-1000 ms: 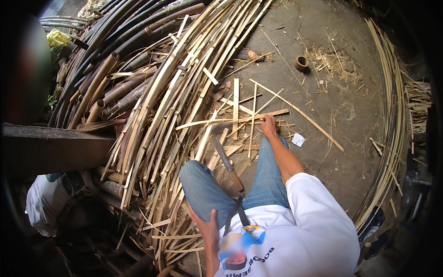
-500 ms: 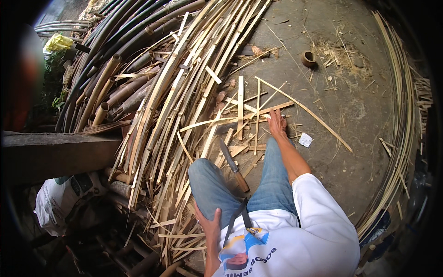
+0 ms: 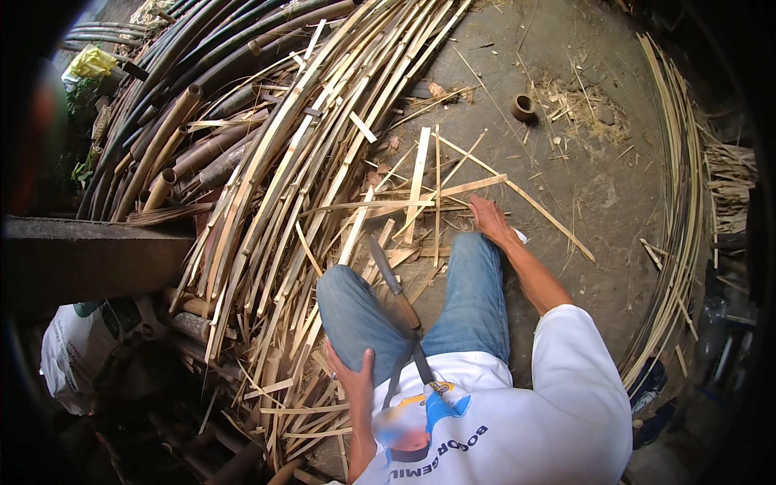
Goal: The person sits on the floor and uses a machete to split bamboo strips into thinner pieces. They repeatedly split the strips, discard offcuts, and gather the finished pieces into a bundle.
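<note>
My left hand [image 3: 352, 373] rests on the side of my bent left leg, thumb and fingers apart, holding nothing. Just beyond my right knee, my right hand [image 3: 489, 216] is low over the floor with its fingers stretched out. I see nothing in it, though its underside is hidden. Close to its fingertips lies a flat bamboo strip [image 3: 477, 185], crossed with other thin strips. A small white scrap [image 3: 521, 236] peeks out beside the right wrist, mostly covered. Between my legs lies a knife [image 3: 386, 269] with a wooden handle. A wider pale slat [image 3: 418, 182] lies beyond it.
A long pile of split bamboo strips [image 3: 323, 153] runs along my left, with thick bamboo poles [image 3: 206, 151] behind it. A short bamboo ring [image 3: 523, 107] stands on the concrete floor ahead. Long thin strips [image 3: 675, 202] curve along the right. A concrete ledge [image 3: 97, 255] juts in at left.
The view has shifted slightly. My right hand has moved a little right and nearer, away from the crossed strips, and now covers most of the white scrap. My left hand stays on my leg.
</note>
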The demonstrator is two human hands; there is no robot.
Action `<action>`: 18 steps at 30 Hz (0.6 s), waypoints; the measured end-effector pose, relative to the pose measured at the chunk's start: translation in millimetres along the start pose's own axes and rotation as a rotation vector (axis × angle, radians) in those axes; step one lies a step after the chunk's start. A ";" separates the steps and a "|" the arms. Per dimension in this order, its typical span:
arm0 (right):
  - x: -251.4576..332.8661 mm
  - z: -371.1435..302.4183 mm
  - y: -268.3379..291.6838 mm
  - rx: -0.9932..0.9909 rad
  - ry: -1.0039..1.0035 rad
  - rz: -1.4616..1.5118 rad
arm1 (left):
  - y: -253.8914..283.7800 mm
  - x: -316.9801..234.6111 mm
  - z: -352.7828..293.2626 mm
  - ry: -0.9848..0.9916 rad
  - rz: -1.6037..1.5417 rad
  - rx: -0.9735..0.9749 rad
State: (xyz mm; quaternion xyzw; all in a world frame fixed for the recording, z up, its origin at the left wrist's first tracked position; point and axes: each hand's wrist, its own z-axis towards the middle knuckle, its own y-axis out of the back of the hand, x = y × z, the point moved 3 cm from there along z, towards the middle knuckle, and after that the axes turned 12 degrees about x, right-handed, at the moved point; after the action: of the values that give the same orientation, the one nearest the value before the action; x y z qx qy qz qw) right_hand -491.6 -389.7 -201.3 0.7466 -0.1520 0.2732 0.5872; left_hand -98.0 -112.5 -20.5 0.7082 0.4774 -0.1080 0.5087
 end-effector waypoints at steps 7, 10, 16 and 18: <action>-51.8 -50.9 41.3 0.064 -0.378 0.657 | 2.4 9.9 3.3 -0.049 -0.033 -0.037; -70.0 -77.0 54.3 0.012 -0.485 0.824 | 2.8 8.9 3.3 -0.057 -0.036 -0.037; -58.9 -118.6 101.1 -0.119 -0.595 0.856 | 2.9 7.0 3.8 -0.008 -0.047 -0.041; -63.0 -128.4 108.3 -0.125 -0.643 0.930 | 2.2 5.9 3.9 -0.019 -0.048 -0.037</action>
State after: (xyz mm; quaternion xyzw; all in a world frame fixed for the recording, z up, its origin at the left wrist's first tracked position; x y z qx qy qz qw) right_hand -631.0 -301.0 -131.6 0.6106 -0.6517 0.2523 0.3725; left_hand -92.0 -112.4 -24.6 0.6860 0.4914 -0.1179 0.5235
